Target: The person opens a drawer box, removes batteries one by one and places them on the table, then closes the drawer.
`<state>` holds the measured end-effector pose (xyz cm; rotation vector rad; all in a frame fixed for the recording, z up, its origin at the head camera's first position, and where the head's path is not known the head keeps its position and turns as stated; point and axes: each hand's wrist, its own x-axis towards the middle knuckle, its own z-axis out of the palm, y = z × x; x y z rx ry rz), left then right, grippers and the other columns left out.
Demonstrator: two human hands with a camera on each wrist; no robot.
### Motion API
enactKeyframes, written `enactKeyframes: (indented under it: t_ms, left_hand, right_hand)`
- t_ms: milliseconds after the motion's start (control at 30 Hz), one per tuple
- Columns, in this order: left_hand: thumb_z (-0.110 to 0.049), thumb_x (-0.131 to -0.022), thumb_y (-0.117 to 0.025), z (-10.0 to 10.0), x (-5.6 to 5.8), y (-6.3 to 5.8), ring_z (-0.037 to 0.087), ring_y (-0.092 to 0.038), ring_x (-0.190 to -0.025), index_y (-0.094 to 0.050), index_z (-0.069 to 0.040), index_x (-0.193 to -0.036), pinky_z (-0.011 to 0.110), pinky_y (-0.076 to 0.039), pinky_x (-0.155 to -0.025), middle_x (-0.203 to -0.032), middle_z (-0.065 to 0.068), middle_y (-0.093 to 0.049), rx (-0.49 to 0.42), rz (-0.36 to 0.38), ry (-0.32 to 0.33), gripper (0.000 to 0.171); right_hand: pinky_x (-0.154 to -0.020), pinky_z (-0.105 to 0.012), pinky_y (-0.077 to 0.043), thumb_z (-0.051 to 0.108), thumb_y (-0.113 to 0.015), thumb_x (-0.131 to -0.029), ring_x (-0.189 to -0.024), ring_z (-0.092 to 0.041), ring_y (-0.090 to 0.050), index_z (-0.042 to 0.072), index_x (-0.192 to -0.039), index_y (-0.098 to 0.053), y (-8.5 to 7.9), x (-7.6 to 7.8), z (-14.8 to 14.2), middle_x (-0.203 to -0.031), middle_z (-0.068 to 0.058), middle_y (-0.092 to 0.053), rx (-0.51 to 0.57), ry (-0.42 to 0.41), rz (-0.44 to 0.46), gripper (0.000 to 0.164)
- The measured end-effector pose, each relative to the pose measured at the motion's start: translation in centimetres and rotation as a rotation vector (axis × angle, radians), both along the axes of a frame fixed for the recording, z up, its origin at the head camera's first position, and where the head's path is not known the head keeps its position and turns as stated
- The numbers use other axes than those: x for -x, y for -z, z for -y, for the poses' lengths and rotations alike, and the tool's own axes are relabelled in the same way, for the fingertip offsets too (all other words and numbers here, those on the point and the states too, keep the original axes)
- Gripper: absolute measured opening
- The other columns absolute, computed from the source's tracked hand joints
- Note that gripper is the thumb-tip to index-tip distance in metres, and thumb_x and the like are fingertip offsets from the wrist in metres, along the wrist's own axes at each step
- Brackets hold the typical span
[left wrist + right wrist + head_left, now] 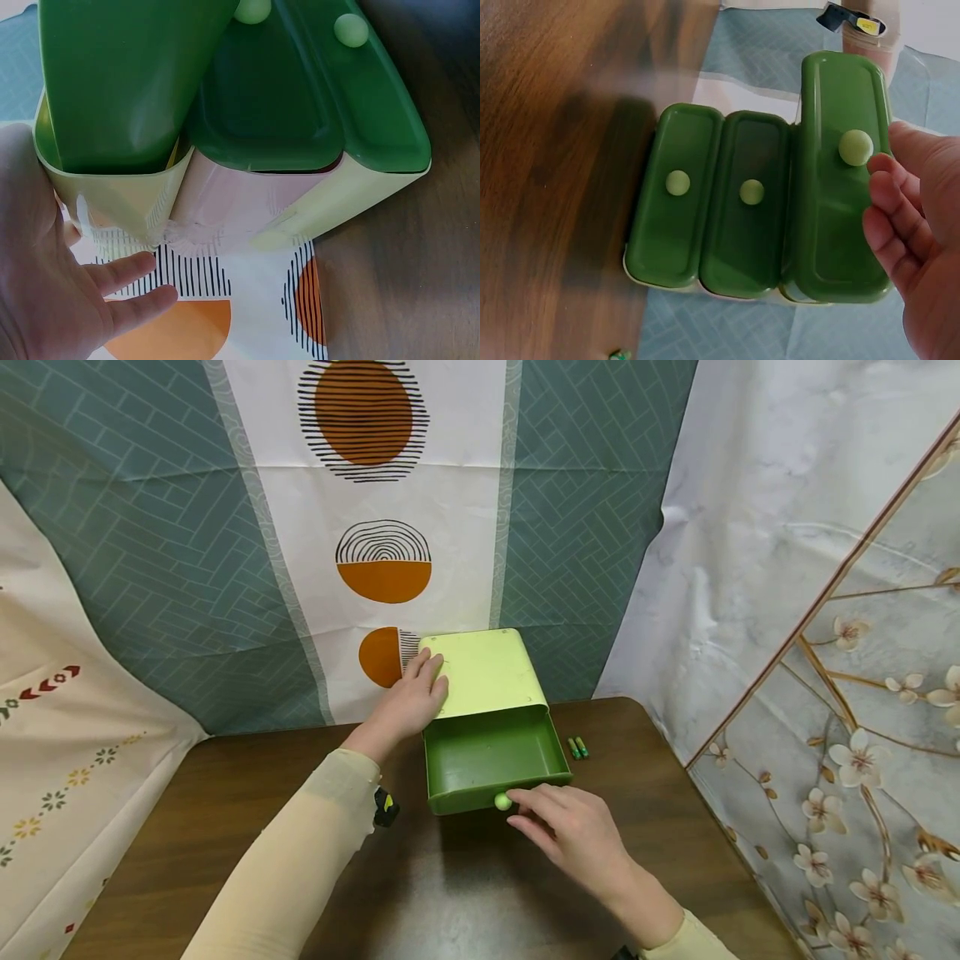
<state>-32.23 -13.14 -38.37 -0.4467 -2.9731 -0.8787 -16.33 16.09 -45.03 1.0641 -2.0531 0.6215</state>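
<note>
A small chest of drawers [480, 672] with a pale yellow-green top stands against the back wall. Its top drawer [495, 747], dark green, is pulled out and shows a bare inside. My left hand [412, 697] rests on the left edge of the chest's top, fingers extended. My right hand [573, 831] is at the drawer's front, its index fingertip right at the round light green knob [503, 801] and the thumb apart below. In the right wrist view, the middle drawer [742, 232] and bottom drawer [664, 240] are closed, each with its own knob.
Two small green-and-yellow batteries [577, 747] lie on the brown wooden table [660, 810] to the right of the chest. Patterned cloths hang behind the table and along both sides. A black wrist device [386, 807] is on my left arm.
</note>
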Motion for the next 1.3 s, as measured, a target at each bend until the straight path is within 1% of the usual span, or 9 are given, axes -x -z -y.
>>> enactKeyframes:
  t_ms: [200,367,533,667,800,900,1033,1133,1300]
  left_hand:
    - [-0.049,-0.119,-0.025,0.0,0.0,0.0,0.042,-0.033,-0.162,-0.02,-0.02,-0.179,0.063,-0.033,-0.126,-0.186,0.005,-0.003,0.01,0.0,-0.002,0.067]
    - [-0.05,-0.119,-0.026,0.0,0.0,0.0,0.042,-0.037,-0.16,-0.02,-0.02,-0.179,0.063,-0.034,-0.125,-0.186,0.005,-0.003,0.009,0.003,-0.002,0.067]
    - [-0.05,-0.119,-0.026,0.0,0.0,0.1,0.042,-0.037,-0.16,-0.02,-0.02,-0.179,0.062,-0.034,-0.126,-0.186,0.004,-0.003,0.003,0.003,0.0,0.067]
    - [-0.05,-0.119,-0.026,0.0,0.1,0.1,0.042,-0.036,-0.161,-0.02,-0.02,-0.179,0.062,-0.033,-0.126,-0.186,0.005,-0.003,0.007,0.003,-0.001,0.067]
    - [-0.05,-0.119,-0.025,0.0,0.0,0.1,0.042,-0.036,-0.161,-0.021,-0.02,-0.179,0.062,-0.034,-0.126,-0.185,0.005,-0.003,0.012,0.001,-0.004,0.067]
    - [-0.049,-0.119,-0.025,-0.1,0.0,0.0,0.043,-0.036,-0.16,-0.021,-0.019,-0.179,0.063,-0.034,-0.125,-0.185,0.005,-0.004,0.011,-0.004,-0.001,0.067]
    - [-0.047,-0.119,-0.027,-0.1,-0.1,-0.2,0.044,-0.037,-0.16,-0.021,-0.019,-0.179,0.064,-0.034,-0.125,-0.185,0.006,-0.004,0.004,-0.004,0.001,0.066]
    - [-0.047,-0.119,-0.026,0.0,-0.1,-0.2,0.043,-0.033,-0.162,-0.021,-0.019,-0.179,0.063,-0.034,-0.125,-0.185,0.006,-0.003,0.002,0.003,0.001,0.066]
    - [-0.048,-0.119,-0.025,-0.1,0.0,-0.5,0.041,-0.028,-0.164,-0.019,-0.019,-0.179,0.063,-0.031,-0.127,-0.186,0.007,-0.002,0.009,0.013,0.005,0.067]
  right_hand:
    - [-0.067,-0.029,-0.059,0.029,-0.084,-0.101,-0.076,-0.01,-0.072,0.014,-0.121,-0.081,0.3,0.1,0.4,-0.097,0.008,-0.079,-0.01,0.029,-0.016,0.026]
    - [-0.069,-0.031,-0.061,0.03,-0.083,-0.103,-0.079,-0.012,-0.075,0.013,-0.12,-0.081,0.7,0.2,0.6,-0.099,0.007,-0.079,-0.024,0.05,-0.03,0.024]
    - [-0.067,-0.032,-0.061,0.026,-0.084,-0.101,-0.079,-0.012,-0.075,0.013,-0.117,-0.082,1.0,0.4,0.7,-0.098,0.007,-0.079,-0.031,0.069,-0.05,0.021]
    - [-0.064,-0.031,-0.06,0.029,-0.078,-0.107,-0.076,-0.011,-0.075,0.013,-0.115,-0.082,1.1,0.5,0.8,-0.096,0.008,-0.079,-0.023,0.078,-0.07,0.018]
    - [-0.061,-0.029,-0.059,0.036,-0.065,-0.114,-0.073,-0.009,-0.075,0.014,-0.112,-0.082,1.1,0.7,1.1,-0.093,0.009,-0.079,-0.007,0.087,-0.092,0.028]
    - [-0.06,-0.029,-0.059,0.038,-0.061,-0.115,-0.073,-0.009,-0.075,0.014,-0.11,-0.082,1.1,0.7,1.2,-0.092,0.009,-0.079,0.003,0.087,-0.098,0.033]
    - [-0.06,-0.029,-0.059,0.036,-0.065,-0.114,-0.074,-0.009,-0.076,0.014,-0.11,-0.082,1.1,0.8,1.3,-0.094,0.008,-0.08,0.017,0.079,-0.105,0.028]
    - [-0.061,-0.03,-0.06,0.034,-0.069,-0.112,-0.076,-0.009,-0.076,0.014,-0.111,-0.082,1.0,0.9,1.3,-0.095,0.008,-0.08,0.02,0.077,-0.103,0.024]
    - [-0.061,-0.03,-0.06,0.038,-0.066,-0.113,-0.078,-0.009,-0.077,0.015,-0.112,-0.082,1.1,1.1,1.2,-0.097,0.009,-0.08,0.004,0.105,-0.078,0.027]
